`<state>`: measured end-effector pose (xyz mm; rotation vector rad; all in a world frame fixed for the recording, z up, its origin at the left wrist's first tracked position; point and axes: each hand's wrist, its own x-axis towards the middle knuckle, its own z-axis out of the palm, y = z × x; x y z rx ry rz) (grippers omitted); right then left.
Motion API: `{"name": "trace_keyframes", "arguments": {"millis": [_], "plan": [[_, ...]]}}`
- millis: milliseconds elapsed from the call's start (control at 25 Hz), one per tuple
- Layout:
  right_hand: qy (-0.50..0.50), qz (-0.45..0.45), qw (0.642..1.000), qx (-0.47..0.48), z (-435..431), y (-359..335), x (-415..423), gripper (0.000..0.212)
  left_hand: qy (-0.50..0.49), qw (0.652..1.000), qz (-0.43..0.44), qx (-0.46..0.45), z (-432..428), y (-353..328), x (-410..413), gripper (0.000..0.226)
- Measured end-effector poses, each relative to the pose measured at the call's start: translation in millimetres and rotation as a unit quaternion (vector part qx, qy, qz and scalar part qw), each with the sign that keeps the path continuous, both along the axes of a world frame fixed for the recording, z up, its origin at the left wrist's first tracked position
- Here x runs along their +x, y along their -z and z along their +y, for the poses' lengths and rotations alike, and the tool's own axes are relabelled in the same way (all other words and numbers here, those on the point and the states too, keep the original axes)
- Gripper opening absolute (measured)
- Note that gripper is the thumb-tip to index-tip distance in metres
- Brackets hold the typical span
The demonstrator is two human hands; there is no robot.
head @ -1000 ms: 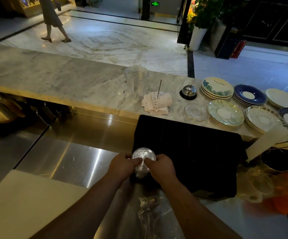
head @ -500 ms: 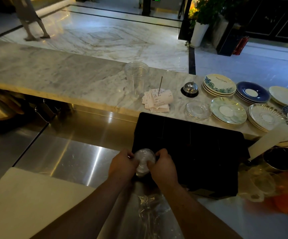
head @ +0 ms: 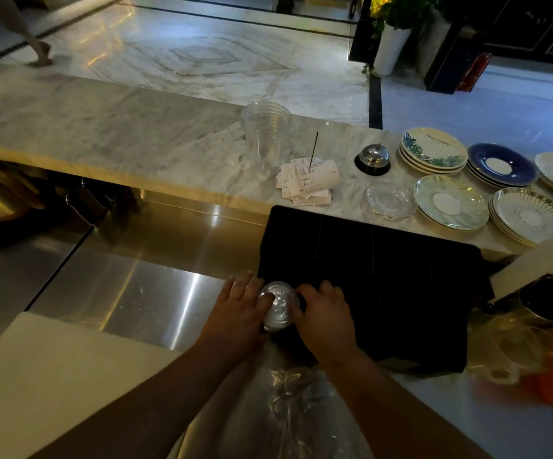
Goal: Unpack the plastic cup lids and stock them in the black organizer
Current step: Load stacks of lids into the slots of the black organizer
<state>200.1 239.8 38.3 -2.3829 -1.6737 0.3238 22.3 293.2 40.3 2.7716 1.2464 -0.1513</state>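
1. Since the earlier frame the left hand [head: 238, 309] has loosened. Its fingers now lie straight, with the thumb resting on the lids [head: 280, 308].
2. The right hand [head: 326, 316] has its fingers curled against the right side of the lids, gripping them.
3. The lids form a clear stack held between the two hands, at the near left corner of the organizer [head: 384, 276].
4. The organizer, black, extends beyond and to the right of the grip.
5. The bag [head: 296, 409], crumpled clear plastic, lies just nearer than the grip, between the forearms.
6. The cups [head: 265, 137] stand well beyond the grip, on the counter [head: 103, 127].
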Motion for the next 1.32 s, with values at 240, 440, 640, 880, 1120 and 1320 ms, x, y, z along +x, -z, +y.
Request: {"name": "trace_keyframes", "arguments": {"millis": [240, 440, 640, 880, 1120, 1320], "plan": [[-0.094, -0.081, 0.992, 0.022, -10, 0, 1, 0.052, -0.005, 1.0, -0.001, 0.022, 4, 1, 12, 0.059], [-0.105, -0.118, 0.987, 0.029, -11, -3, -5, 0.04, -0.044, 0.999, -0.01, 0.003, -2, 2, 16, 0.061], [-0.185, -0.099, 0.976, 0.058, -29, 4, -11, 0.047, 0.029, 0.998, -0.048, 0.032, -20, 10, -3, 0.058], [-0.238, -0.154, 0.952, -0.111, -39, 13, -19, 0.071, 0.046, 0.997, 0.059, -0.021, -30, 27, -9, 0.074], [-0.225, -0.151, 0.955, -0.121, -40, 3, -27, 0.072, 0.034, 0.996, 0.076, -0.046, -28, 21, 1, 0.071], [-0.205, -0.09, 0.972, -0.066, -28, -14, -17, 0.079, -0.003, 0.997, -0.038, -0.065, -29, 3, -1, 0.064]]}}
